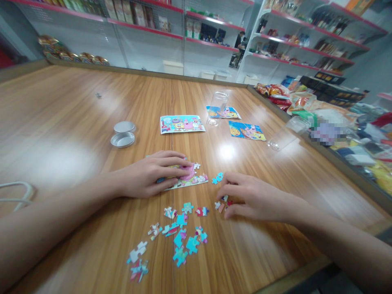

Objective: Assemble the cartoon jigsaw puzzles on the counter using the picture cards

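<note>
My left hand (151, 173) lies flat on a partly assembled jigsaw puzzle (196, 179) in the middle of the wooden table (76, 122), fingers stretched out over it. My right hand (248, 198) rests to the right of it, fingers curled over a few loose puzzle pieces (221, 204). One blue piece (217, 178) lies between the puzzle and my right hand. Several more loose pieces (180, 234) are scattered on the table in front of me.
Three printed picture cards (182, 123) (223, 112) (247, 131) lie further back. A clear jar (218, 107) stands upright, another (283, 136) lies on its side. Two metal lids (123, 134) sit at left. A white cable (18, 194) is at the left edge. Snack packets (294, 100) fill the right counter.
</note>
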`<state>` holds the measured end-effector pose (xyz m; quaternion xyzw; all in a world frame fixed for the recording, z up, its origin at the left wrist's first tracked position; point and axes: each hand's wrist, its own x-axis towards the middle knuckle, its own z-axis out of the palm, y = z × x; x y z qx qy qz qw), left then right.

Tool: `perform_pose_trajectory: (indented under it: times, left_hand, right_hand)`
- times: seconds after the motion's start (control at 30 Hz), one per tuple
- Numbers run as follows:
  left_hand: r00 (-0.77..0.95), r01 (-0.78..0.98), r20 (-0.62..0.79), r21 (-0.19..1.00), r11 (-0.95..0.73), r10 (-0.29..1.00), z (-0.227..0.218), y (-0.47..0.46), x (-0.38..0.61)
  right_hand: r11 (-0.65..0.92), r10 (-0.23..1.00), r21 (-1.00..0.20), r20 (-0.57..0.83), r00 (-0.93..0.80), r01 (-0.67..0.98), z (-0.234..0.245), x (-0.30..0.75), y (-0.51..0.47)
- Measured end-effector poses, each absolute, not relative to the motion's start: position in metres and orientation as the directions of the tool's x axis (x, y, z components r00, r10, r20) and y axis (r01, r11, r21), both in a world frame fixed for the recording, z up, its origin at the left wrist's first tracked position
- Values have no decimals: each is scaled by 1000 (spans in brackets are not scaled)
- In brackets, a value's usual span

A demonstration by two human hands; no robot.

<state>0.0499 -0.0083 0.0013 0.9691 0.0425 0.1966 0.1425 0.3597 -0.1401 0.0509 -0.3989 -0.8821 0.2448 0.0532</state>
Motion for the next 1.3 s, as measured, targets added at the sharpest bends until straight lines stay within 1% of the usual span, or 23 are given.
perform_pose_trajectory:
  times: [0.1, 0.23, 0.33, 0.4, 0.53, 0.63, 0.7, 0.77, 0.83, 0.9, 1.0, 1.13, 1.2, 1.3]
  left_hand:
    - [921, 28, 365, 291, -956, 138, 2, -9, 50]
    - [917, 23, 373, 302, -953, 140, 3, -8, 50]
    - [914, 21, 380, 305, -952, 141, 2, -8, 49]
    - [915, 21, 377, 304, -952, 141, 2, -7, 49]
    - [914, 13, 382, 302, -953, 134, 3, -7, 50]
    - [904, -1, 407, 309, -951, 131, 4, -9, 52]
    - [898, -4, 419, 311, -950, 134, 5, -9, 53]
    - [898, -5, 420, 310, -951, 132, 6, -9, 54]
    - [899, -13, 420, 302, -953, 121, 6, -9, 54]
    - [900, -17, 421, 295, -955, 114, 6, -8, 55]
    - [902, -13, 415, 292, -956, 115, 7, -8, 56]
    - [907, -10, 405, 298, -954, 117, 8, -8, 57]
    - [899, -15, 420, 309, -951, 122, 8, -7, 57]
    - [870, 5, 467, 308, -951, 156, 8, -7, 55]
  right_hand:
    - [551, 738, -476, -105, -667, 685, 53, 368, -136]
    - [552, 744, -522, -44, -667, 650, 57, 380, -131]
    - [544, 760, -528, -18, -649, 652, 60, 387, -129]
    - [526, 763, -524, -58, -644, 670, 61, 389, -129]
    - [474, 757, -506, -185, -627, 721, 63, 384, -132]
    - [479, 740, -502, -211, -639, 720, 62, 376, -137]
    - [520, 712, -506, -188, -676, 688, 61, 370, -141]
    - [578, 691, -493, -128, -711, 650, 60, 363, -146]
    - [639, 675, -456, -52, -736, 619, 59, 355, -150]
    - [686, 657, -405, -10, -753, 604, 59, 348, -153]
    - [725, 626, -360, -11, -779, 587, 59, 340, -155]
    - [742, 619, -346, 24, -785, 574, 57, 339, -157]
    - [744, 621, -345, 39, -783, 573, 56, 340, -159]
    - [737, 622, -358, 24, -783, 574, 55, 341, -162]
